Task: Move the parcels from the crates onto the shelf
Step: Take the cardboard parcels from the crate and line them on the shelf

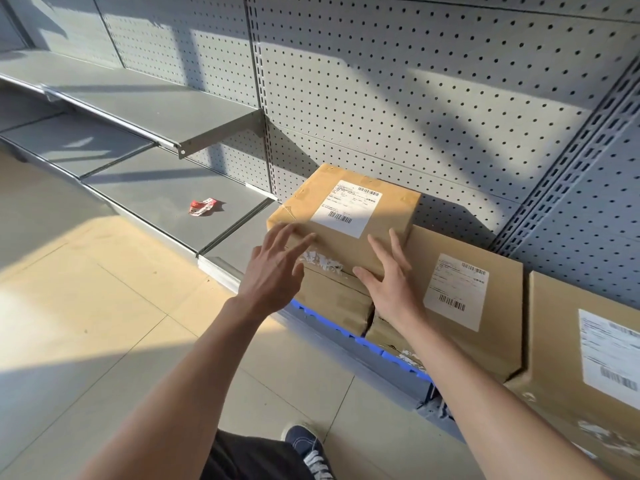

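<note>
Both hands are spread with fingers straight, the left hand [273,268] by the near left corner of a labelled cardboard parcel [346,216], the right hand [391,285] flat against its front, the parcel lying atop other boxes [464,299] against the pegboard shelf [166,192].

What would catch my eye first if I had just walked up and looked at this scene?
Probably the two hands, left hand and right hand, reaching with straight fingers to a brown cardboard parcel that sits on top of other parcels beside a blue crate. Next comes the grey pegboard shelving behind, streaked with sunlight. A small red and white scrap lies alone on the low shelf to the left.
</note>
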A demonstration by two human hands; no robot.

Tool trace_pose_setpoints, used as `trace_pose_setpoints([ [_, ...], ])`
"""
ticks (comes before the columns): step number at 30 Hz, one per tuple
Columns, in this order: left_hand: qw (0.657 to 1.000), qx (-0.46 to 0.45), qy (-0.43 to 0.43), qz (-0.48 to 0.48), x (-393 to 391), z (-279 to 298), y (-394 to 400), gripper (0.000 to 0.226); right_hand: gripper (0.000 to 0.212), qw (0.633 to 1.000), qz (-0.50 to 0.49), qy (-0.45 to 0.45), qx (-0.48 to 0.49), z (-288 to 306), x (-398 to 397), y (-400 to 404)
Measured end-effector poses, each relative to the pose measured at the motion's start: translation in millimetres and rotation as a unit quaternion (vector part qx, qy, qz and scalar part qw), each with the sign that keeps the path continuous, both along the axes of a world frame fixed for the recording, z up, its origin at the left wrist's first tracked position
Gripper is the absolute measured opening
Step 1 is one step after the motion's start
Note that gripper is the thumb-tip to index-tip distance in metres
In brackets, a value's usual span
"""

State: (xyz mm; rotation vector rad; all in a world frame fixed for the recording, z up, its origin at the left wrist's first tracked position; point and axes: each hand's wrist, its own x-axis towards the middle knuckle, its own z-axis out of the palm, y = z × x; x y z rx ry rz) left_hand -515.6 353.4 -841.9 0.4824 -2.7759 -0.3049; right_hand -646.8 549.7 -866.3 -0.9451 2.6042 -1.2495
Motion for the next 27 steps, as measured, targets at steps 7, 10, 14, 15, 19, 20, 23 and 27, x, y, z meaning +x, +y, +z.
trace_pose_setpoints([
  [7,1.000,0.007,-0.017,0.016,0.9,0.4,4.1,0.058,0.066,0.998,0.004,0.023,0.059,7.3,2.0,1.9],
  [10,0.999,0.010,-0.024,0.019,-1.2,4.5,3.8,0.056,0.068,0.996,0.007,0.017,0.089,17.0,5.5,4.0],
  [14,0.999,0.012,-0.021,0.024,-6.2,15.5,9.4,0.050,0.066,0.995,0.007,0.023,0.092,29.0,10.0,15.8],
  [15,1.000,0.012,-0.018,0.023,-7.3,18.8,12.4,0.048,0.064,0.995,0.002,0.025,0.092,31.8,11.3,20.2],
  [19,1.000,0.010,-0.009,0.004,-12.1,31.8,35.6,0.044,0.056,0.994,-0.018,0.026,0.100,46.2,17.6,45.7],
  [20,1.000,0.014,-0.006,-0.006,-13.4,34.9,43.9,0.043,0.055,0.994,-0.020,0.025,0.102,49.4,19.5,54.6],
  [23,0.999,0.026,0.004,-0.037,-19.2,44.8,74.5,0.040,0.051,0.994,-0.037,0.015,0.102,59.6,26.6,89.6],
  [27,0.996,0.018,0.005,-0.086,-32.4,59.0,131.6,0.028,0.045,0.991,-0.068,0.032,0.114,77.8,38.5,156.0],
])
